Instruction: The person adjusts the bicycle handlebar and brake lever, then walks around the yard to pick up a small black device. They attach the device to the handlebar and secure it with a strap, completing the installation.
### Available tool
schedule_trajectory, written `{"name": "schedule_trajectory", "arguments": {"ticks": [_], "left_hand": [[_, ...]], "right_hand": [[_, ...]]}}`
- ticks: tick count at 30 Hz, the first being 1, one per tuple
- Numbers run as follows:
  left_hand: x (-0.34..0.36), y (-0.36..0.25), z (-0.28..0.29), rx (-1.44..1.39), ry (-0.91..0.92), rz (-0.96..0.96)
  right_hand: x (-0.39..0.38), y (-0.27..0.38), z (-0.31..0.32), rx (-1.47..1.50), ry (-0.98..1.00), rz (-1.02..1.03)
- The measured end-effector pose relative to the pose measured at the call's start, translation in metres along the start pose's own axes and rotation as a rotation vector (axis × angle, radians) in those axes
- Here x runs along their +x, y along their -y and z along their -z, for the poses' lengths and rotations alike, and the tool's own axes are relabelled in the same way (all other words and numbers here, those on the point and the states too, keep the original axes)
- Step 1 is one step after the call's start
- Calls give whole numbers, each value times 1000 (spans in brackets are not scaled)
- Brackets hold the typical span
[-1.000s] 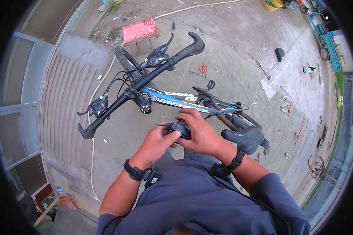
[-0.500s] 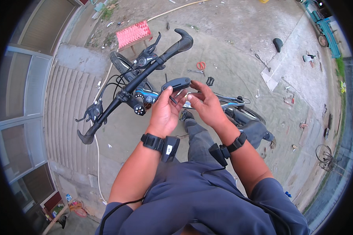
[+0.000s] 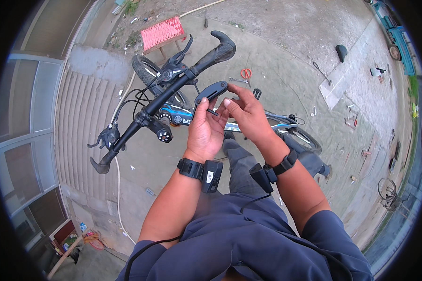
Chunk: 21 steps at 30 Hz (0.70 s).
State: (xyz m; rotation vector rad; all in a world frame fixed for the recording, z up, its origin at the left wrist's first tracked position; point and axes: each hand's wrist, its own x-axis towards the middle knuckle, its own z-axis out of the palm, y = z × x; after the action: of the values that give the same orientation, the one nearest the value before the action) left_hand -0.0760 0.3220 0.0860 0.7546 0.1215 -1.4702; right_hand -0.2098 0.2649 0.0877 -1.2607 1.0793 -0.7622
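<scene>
Noting one black tool [image 3: 213,91], held in the left hand [image 3: 205,133], thumb against its lower end; long axis slanting up rightward. Right hand [image 3: 249,114]: nearer the upper end, forefinger at or just beside it, fingers bent; whether they pinch anything, I cannot tell.

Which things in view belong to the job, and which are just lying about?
In the work:
black tool, in the left hand
right hand, by its end
bicycle, probably

Apparently lying about:
red-handled scissors
spanner
pink-topped stool, standing
</scene>
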Motion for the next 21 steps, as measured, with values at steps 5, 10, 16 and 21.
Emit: {"name": "schedule_trajectory", "arguments": {"ticks": [5,10,16,21], "left_hand": [[3,2,1,3,6,6],[5,7,-3,-15,7,-4],[5,6,-3,-35,12,2],[6,8,-4,-36,14,-5]], "right_hand": [[3,-1,-1,7,-5,-27],[5,1,2,43,-2,-31],[6,0,2,48,-1,-24],[8,0,3,17,-5,13]]}}
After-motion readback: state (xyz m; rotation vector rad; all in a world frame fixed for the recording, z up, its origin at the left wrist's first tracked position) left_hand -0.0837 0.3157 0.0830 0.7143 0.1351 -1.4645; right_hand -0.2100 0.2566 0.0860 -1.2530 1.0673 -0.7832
